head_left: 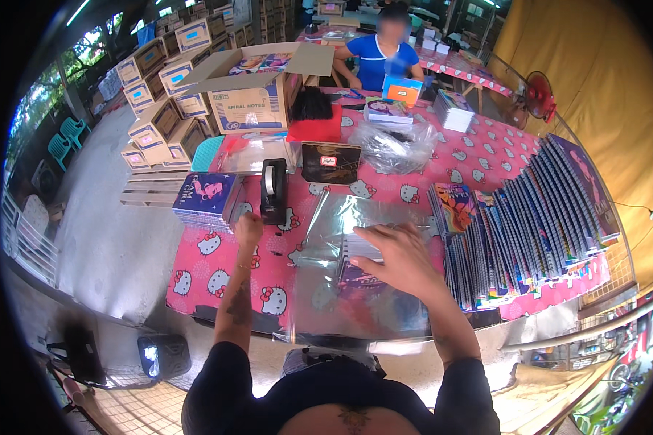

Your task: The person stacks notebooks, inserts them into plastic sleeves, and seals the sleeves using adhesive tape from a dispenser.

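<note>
My right hand point(401, 255) is spread over a small pile of spiral notebooks point(357, 274), fingers stretched toward the left. Beneath and around the pile lies a clear plastic sheet point(319, 293), shiny and creased. My left hand point(249, 229) is closed beside the near end of a black tape dispenser point(274, 206) with a roll of tape in it. Whatever the left fingers pinch, if anything, is too small to make out. Just left of that hand stands a neat stack of purple-covered notebooks point(204, 197).
Long rows of spiral notebooks point(522, 217) fill the table's right side. Farther back are a dark box point(331, 162), crumpled clear plastic point(399, 148) and an open carton point(250, 105). A person in blue point(386, 61) is across the pink table. Cartons point(156, 130) are piled at left.
</note>
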The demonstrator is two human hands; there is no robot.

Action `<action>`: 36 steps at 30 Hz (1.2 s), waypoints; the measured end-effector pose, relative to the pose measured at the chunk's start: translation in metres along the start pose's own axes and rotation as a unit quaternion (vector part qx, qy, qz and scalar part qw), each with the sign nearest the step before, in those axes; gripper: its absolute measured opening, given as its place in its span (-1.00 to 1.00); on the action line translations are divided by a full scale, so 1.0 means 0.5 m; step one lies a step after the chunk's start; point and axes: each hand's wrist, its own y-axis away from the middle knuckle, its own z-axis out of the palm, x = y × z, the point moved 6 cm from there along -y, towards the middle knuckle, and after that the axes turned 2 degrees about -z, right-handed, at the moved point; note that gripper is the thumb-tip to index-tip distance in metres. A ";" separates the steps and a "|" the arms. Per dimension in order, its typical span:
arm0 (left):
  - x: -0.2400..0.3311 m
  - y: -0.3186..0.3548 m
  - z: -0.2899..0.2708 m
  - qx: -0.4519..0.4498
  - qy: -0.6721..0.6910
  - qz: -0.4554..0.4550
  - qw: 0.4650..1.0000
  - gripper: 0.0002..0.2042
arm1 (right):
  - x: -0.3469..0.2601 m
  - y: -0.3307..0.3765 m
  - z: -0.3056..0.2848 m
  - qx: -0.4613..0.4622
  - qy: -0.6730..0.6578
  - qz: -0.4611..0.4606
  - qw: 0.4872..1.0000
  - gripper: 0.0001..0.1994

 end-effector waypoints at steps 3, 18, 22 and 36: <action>0.161 0.004 -0.081 -0.091 -0.100 0.088 0.987 -0.86 | 0.003 -0.004 0.015 0.014 0.050 0.009 0.999 -0.53; 0.550 0.196 -0.283 -0.252 0.312 0.429 0.810 -0.89 | 0.099 0.095 -0.092 0.127 -0.044 0.046 0.990 -0.41; 0.588 0.218 -0.247 -0.231 0.294 0.443 0.815 -0.88 | 0.236 0.199 0.035 0.122 -0.191 0.094 0.970 -0.42; 0.636 0.268 -0.135 -0.149 0.276 0.383 0.869 -0.39 | 0.195 0.121 0.054 0.008 -0.157 0.038 0.987 -0.73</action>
